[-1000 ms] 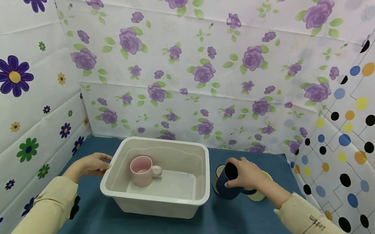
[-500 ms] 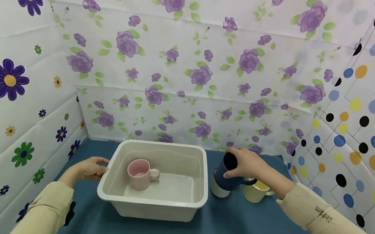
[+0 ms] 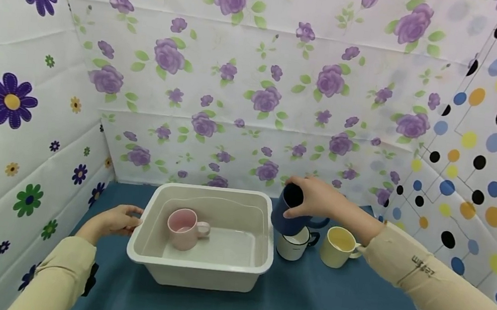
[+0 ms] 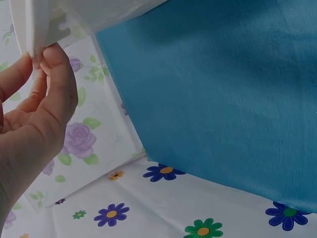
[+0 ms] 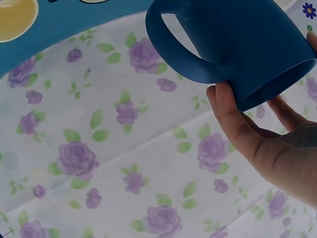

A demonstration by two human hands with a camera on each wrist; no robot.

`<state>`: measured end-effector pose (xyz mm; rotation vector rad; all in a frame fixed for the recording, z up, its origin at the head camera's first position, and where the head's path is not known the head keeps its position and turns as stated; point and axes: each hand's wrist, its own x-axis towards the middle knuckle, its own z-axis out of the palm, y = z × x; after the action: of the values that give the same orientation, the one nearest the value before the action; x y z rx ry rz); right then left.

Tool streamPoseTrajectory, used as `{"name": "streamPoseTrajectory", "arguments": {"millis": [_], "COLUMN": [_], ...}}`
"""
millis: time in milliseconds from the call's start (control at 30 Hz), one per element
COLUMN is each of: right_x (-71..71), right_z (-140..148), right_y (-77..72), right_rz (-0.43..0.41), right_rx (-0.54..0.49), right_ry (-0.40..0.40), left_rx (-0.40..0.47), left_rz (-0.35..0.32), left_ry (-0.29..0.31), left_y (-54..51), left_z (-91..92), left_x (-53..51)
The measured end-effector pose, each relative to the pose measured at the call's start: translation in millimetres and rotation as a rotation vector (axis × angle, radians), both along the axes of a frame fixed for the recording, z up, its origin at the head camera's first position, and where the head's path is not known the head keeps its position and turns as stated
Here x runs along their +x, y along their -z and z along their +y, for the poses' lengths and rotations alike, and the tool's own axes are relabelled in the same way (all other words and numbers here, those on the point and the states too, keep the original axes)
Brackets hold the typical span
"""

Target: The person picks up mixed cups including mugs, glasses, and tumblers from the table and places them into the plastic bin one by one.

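A dark blue mug (image 3: 285, 215) hangs tilted in the air at the right rim of the white plastic basin (image 3: 200, 266). My right hand (image 3: 322, 199) grips it near its mouth, fingers on the far side and thumb on the near side; the right wrist view shows the blue mug (image 5: 242, 44) and its handle. At the basin's left rim, my left hand (image 3: 115, 220) pinches the edge between thumb and fingers, as the left wrist view shows on the white rim (image 4: 35, 29). Inside the basin, on its left side, stands a pink mug (image 3: 183, 234) with its handle pointing right.
Right of the basin a white mug (image 3: 290, 249) with a black handle stands partly under the blue mug. A yellow mug (image 3: 333, 252) stands to its right. Blue cloth (image 3: 305, 302) covers the table, and patterned sheets hang behind and at both sides.
My right hand has lifted the blue mug off the table and carried it left to the basin's edge, uncovering the white and yellow mugs. My left hand stays at the rim.
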<state>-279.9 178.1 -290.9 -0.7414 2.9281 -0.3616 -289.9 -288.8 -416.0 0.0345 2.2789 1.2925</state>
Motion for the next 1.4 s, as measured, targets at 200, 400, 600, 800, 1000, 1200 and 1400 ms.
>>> {"name": "streamPoseTrajectory", "arguments": {"millis": [200,400,600,800,1000,1200,1400], "right_x": [-2.6,-3.8,-13.3,-21.6,-24.5,-27.2,-32.7], "right_z": [-18.3,-32.0,-47.0,-63.8,-77.8,-95.8,-111.7], "right_y": [-8.8,-13.5,-16.7,-19.0,-19.2,-16.5,-4.2], "right_rz": [0.003,-0.004,-0.021,-0.048,-0.089,-0.137,-0.179], "right_rx": [0.004,0.027,0.043,0.083,0.113,0.188,0.218], "right_ry": [-0.015,-0.041,-0.081,-0.112,-0.088,-0.076,-0.073], "left_rx": [-0.001,0.019,-0.008,-0.037,-0.045,-0.053,-0.05], "left_rz": [-0.01,-0.032,-0.035,-0.037,-0.049,-0.062,-0.064], "left_ry": [-0.015,-0.017,-0.032,-0.043,-0.047,-0.041,-0.038], "left_y": [-2.5,-0.9,-4.0,-6.5,-3.5,-6.0,-4.7], "left_z": [-0.1,2.3,5.0,5.7,3.7,3.4,3.3], "left_x": [0.2,-0.5,-1.9,-0.8,-2.1,-2.3,-4.4]}}
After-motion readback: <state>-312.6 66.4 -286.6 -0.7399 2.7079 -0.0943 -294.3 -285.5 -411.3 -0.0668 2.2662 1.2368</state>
